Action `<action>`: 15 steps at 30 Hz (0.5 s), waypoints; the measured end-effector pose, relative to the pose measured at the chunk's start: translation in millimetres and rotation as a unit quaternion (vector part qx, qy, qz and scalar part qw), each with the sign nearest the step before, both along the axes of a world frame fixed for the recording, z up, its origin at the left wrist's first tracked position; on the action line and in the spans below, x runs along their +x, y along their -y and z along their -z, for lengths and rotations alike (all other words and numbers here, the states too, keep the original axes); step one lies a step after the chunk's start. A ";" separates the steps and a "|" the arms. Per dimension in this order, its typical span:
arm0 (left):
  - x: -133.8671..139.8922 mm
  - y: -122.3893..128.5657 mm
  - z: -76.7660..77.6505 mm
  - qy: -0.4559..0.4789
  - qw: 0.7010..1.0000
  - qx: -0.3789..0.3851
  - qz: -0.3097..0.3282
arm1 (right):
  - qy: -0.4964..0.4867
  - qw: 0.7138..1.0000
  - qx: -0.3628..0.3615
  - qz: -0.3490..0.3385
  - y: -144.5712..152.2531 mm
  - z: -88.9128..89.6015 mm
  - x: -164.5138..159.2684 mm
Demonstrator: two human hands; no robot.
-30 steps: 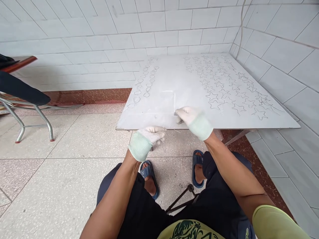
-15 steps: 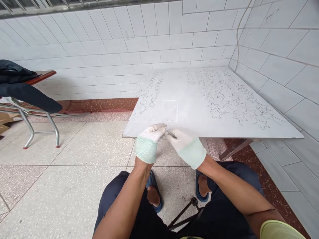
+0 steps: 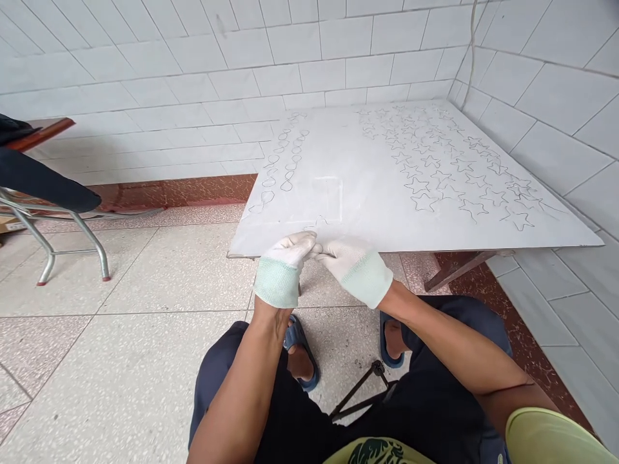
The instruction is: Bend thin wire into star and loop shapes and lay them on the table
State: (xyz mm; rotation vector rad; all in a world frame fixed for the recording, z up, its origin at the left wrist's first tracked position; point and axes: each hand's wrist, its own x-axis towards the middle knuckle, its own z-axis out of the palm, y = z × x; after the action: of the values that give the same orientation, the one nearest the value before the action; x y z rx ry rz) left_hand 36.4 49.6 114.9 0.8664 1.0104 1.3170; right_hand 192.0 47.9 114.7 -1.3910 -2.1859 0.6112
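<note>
My left hand (image 3: 290, 251), in a white knit glove with a pale green cuff, is closed in a pinch at the near edge of the white board (image 3: 367, 219). Fingertip to fingertip with it, my right hand (image 3: 351, 258) is gloved alike and also pinching. A thin bent wire (image 3: 321, 221) sticks up just beyond the fingers; its rest is hidden by the gloves. On the board's right side lie several star-shaped wire outlines (image 3: 472, 207). Two rows of looped wire shapes (image 3: 287, 180) run along the left side.
White tiled walls (image 3: 338, 42) stand behind and to the right of the board. At the left is a metal-legged stool (image 3: 97, 248) with dark cloth (image 3: 43, 180) over it. Below me are a dark folding metal frame (image 3: 360, 393) and my sandalled feet (image 3: 302, 354).
The view has tilted down a little. Both hands stay pinched together at the board's edge, and more of the bent wire shows above the fingers.
</note>
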 end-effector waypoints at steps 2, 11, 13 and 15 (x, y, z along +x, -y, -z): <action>-3.8 -2.1 2.2 -0.013 1.000 -0.001 0.015 | 0.017 0.999 0.017 -0.045 -2.8 2.5 3.8; -21.3 -5.4 14.3 -0.089 0.996 0.006 0.021 | 0.049 0.996 0.034 -0.073 1.5 8.1 12.8; -22.9 -5.9 16.0 -0.099 0.995 0.009 0.028 | 0.048 0.996 0.036 -0.070 0.8 10.1 13.7; -23.7 -6.6 17.2 -0.092 0.995 0.015 0.034 | 0.048 0.996 0.036 -0.068 -1.6 10.8 14.7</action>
State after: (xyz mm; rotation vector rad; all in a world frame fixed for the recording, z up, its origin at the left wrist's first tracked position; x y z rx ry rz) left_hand 12.7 56.3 97.7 1.0526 1.0962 1.2135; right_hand 206.7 49.5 103.9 -1.2658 -2.3698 0.5167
